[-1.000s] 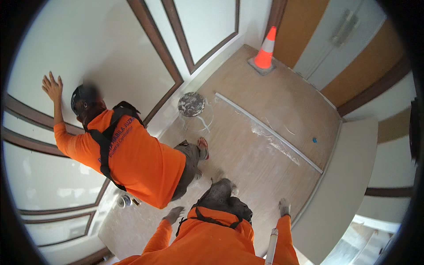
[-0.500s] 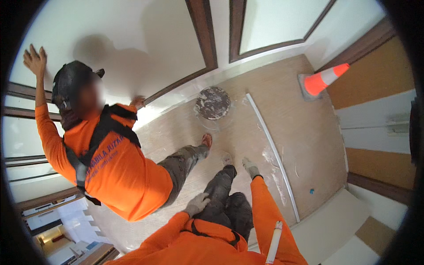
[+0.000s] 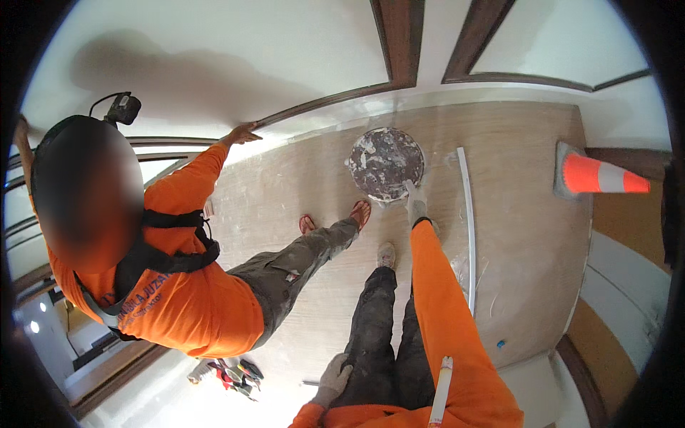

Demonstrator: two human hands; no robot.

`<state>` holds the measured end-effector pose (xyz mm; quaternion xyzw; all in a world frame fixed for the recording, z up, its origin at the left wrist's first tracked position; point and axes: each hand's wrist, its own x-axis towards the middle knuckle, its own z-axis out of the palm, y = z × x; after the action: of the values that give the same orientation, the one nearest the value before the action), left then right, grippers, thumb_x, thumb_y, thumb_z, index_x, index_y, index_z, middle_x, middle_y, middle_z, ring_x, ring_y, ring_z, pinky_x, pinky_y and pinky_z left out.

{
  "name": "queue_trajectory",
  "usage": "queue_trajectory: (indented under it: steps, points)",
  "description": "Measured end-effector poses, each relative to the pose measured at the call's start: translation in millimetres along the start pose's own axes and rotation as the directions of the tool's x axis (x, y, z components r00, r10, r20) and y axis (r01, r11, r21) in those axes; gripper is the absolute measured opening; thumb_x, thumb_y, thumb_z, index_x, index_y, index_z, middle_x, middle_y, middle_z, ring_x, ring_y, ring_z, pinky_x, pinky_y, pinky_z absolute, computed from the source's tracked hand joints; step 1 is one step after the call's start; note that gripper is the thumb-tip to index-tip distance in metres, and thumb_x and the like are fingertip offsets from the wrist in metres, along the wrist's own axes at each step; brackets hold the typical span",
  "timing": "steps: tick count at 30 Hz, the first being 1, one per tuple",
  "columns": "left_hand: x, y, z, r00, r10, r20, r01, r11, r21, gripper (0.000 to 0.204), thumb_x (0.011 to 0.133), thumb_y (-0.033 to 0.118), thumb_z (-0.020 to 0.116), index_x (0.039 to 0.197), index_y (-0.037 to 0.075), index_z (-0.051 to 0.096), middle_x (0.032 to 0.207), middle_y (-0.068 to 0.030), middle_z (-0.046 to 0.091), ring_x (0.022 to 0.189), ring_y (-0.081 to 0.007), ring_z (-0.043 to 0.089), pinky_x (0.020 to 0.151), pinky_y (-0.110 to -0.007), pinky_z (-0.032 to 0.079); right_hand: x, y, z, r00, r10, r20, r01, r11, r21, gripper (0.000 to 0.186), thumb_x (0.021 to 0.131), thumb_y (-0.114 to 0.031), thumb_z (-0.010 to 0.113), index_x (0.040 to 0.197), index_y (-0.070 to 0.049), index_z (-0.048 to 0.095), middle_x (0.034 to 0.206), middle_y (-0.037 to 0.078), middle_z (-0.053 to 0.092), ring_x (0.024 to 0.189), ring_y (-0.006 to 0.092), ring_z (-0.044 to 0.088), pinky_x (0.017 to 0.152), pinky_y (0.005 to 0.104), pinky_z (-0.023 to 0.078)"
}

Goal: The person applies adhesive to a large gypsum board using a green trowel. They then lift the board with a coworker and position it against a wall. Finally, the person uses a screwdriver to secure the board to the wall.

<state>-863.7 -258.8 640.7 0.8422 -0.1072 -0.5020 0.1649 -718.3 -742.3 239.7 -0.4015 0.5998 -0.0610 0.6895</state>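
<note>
Stool with round, dark, white-spattered top, on beige wood-grain floor, looks rigid, fairly light, best gripped by opposite rims; right hand, fingers unclosed, is at its near rim; left hand hangs loosely open.

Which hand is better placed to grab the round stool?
The right hand, I'd judge: it appears at the near edge of the stool, though contact is unclear. The left hand is by the dark trousers, farther off.
</note>
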Motion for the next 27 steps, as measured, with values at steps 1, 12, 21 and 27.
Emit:
queue_trajectory:
  steps: [1,12,21,27]
  points:
    - [-3,14,11,1.0,-0.021,-0.012,0.021,0.999,-0.025,0.051,0.104,0.034,0.062,0.145,0.005,0.055,0.15,-0.0211,0.056,0.14,-0.0396,0.052,0.118,-0.045,0.042,6,-8,8,1.0,0.019,-0.016,-0.019,0.999,0.032,0.081,0.099,-0.055,0.063,0.156,0.0,0.049,0.152,0.022,0.059,0.139,0.0358,0.056,0.116,0.0412,0.04]
    - [1,123,99,0.945,-0.308,-0.109,0.29,0.944,-0.155,0.051,0.1,0.036,0.067,0.142,0.006,0.061,0.15,-0.02,0.056,0.139,-0.0396,0.053,0.116,-0.048,0.043,-10,-6,15,0.97,0.227,0.089,-0.243,0.932,0.268,0.074,0.103,-0.056,0.063,0.158,-0.01,0.045,0.155,0.01,0.055,0.136,0.0286,0.058,0.107,0.05,0.051]
    - [51,230,43,0.989,-0.09,-0.116,0.081,0.994,-0.074,0.048,0.1,0.038,0.064,0.141,0.012,0.063,0.149,-0.0157,0.057,0.142,-0.0377,0.05,0.12,-0.049,0.039,-41,-46,21,0.862,0.482,0.157,-0.506,0.804,0.313,0.076,0.101,-0.06,0.062,0.154,-0.008,0.05,0.144,0.013,0.061,0.127,0.0311,0.061,0.102,0.0488,0.053]
    - [72,264,7,0.888,0.309,0.341,-0.437,0.799,0.413,0.034,0.104,0.032,0.054,0.133,0.02,0.068,0.15,-0.0099,0.059,0.144,-0.0313,0.05,0.12,-0.049,0.04,-63,-86,8,0.809,0.572,0.138,-0.556,0.82,-0.138,0.069,0.099,-0.06,0.064,0.143,-0.006,0.061,0.134,0.01,0.066,0.12,0.0285,0.065,0.101,0.0439,0.052]
